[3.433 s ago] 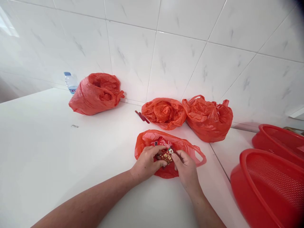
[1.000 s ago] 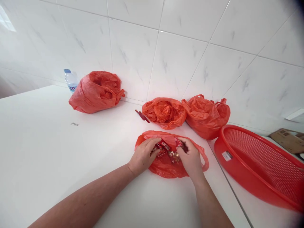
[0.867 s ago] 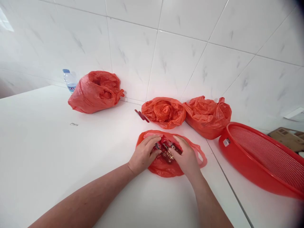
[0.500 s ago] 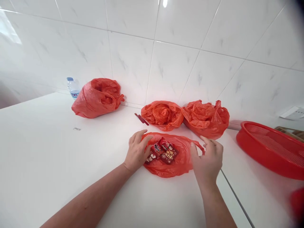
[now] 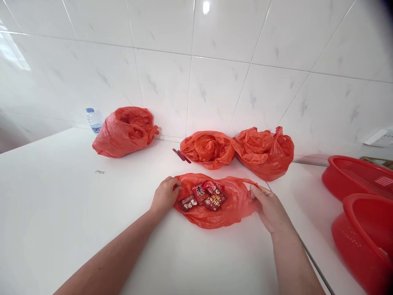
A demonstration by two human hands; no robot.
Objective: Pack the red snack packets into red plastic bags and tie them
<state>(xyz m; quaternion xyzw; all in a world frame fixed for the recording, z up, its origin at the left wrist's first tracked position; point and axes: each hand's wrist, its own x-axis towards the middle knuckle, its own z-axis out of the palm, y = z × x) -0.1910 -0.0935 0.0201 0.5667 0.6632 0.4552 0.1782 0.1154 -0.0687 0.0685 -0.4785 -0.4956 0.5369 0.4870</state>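
A red plastic bag (image 5: 233, 209) lies spread on the white table between my hands, its mouth facing up. Inside it rest several small snack packets (image 5: 215, 200) with dark red wrappers and pale lettering. My left hand (image 5: 166, 193) grips the bag's left edge, fingers closed on the film. At the opposite end, my right hand (image 5: 272, 207) pinches the bag by its right edge near the handle. The tips of some fingers are hidden by the plastic.
Behind stand more red bags: one at left (image 5: 123, 133), one in the middle (image 5: 207, 149), one at right (image 5: 264, 153). A water bottle (image 5: 93, 121), thin red-handled tools (image 5: 181, 155) and a red basket (image 5: 359, 241) sit around. A tiled wall (image 5: 166, 82) closes the back.
Both hands have closed from loosely open onto the bag's two ends, and the bag is drawn wider. The view has shifted, showing more of the red basket at right.
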